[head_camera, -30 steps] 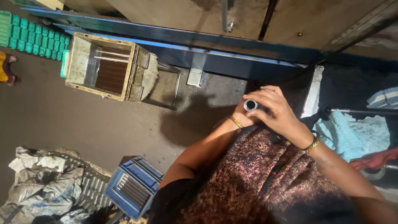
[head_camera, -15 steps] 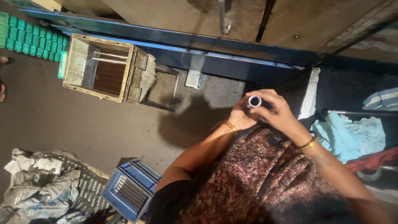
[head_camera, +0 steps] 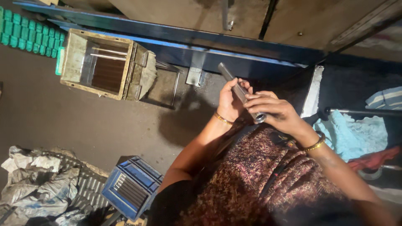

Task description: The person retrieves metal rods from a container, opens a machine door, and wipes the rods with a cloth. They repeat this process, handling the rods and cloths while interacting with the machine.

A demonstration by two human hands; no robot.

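A short grey metal tube (head_camera: 234,83) lies slanted between both hands, its open end toward me. My left hand (head_camera: 229,102) wraps the tube's middle from below, a gold bangle on that wrist. My right hand (head_camera: 274,109) closes its fingers over the near end of the tube, also with a gold bangle on the wrist. Both hands are above my lap, which is covered by dark patterned cloth (head_camera: 255,175).
On the floor stand a worn wooden box (head_camera: 75,62) with metal rods at upper left, a green crate (head_camera: 27,31) behind it, and a blue plastic crate (head_camera: 132,186) by my knee. Crumpled rags (head_camera: 33,184) lie lower left. A blue metal frame (head_camera: 176,35) runs ahead; cloths (head_camera: 356,129) lie right.
The tube has tilted from end-on to slanted, so its length now shows. Both hands have shifted a little up and left while still gripping it.
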